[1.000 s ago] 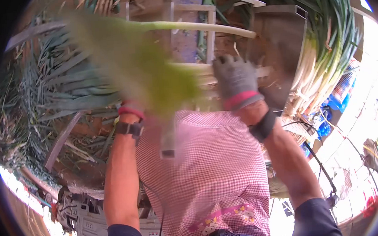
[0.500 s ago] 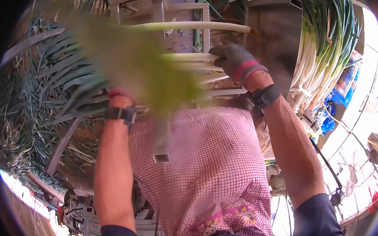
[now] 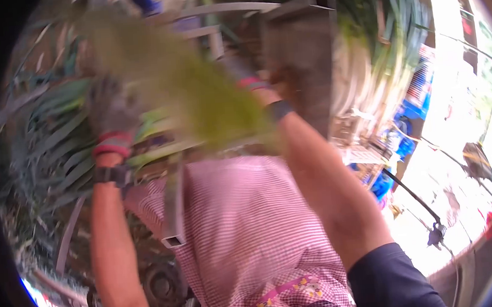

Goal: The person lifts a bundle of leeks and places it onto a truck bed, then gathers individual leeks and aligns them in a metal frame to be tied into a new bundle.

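I saw the left hand [image 3: 111,103], gloved, over green leek leaves [image 3: 65,135], and the right hand [image 3: 239,68] near a metal frame [image 3: 230,7], partly behind a green blur. I couldn't tell whether the fingers of those 2 hands were open or closed. More leeks [image 3: 360,80] lay bunched beyond a metal panel [image 3: 302,64].

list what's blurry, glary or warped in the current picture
Head view: a green patch across the middle is out of focus, partly hiding the right hand; head view: the gloved left hand is blurred; head view: glare washes out the right side; head view: dark corners, fisheye bending.
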{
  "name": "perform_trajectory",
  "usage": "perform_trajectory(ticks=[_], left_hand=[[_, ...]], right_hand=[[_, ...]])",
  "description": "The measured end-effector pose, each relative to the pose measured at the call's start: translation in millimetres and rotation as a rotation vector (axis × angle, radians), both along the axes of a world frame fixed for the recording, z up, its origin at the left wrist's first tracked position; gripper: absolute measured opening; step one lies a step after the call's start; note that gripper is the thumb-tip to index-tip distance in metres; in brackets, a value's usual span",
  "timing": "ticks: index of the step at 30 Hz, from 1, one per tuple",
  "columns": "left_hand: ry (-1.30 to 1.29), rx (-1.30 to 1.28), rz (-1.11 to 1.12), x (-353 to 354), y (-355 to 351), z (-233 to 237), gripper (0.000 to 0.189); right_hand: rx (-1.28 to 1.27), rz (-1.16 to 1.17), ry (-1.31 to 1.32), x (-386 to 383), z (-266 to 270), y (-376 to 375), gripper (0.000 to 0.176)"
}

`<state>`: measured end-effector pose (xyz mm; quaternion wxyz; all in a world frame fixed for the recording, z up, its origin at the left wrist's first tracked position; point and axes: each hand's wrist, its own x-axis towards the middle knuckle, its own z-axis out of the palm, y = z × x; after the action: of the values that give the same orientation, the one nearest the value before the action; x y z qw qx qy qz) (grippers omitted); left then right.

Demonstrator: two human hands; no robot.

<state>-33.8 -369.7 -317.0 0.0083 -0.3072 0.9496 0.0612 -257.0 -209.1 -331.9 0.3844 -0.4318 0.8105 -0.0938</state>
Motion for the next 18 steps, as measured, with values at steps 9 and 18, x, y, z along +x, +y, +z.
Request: perform_trajectory(ticks=[9,18], left_hand=[[-0.087,0.152,0.012,32,61,7,0.036],[-0.031,0.348,0.238,77,59,40,0.049]], right_hand=[[0.006,0.029,-0.011,20,56,44,0.026],[-0.450,-0.639,-0.013,-87,167,236,0.023]])
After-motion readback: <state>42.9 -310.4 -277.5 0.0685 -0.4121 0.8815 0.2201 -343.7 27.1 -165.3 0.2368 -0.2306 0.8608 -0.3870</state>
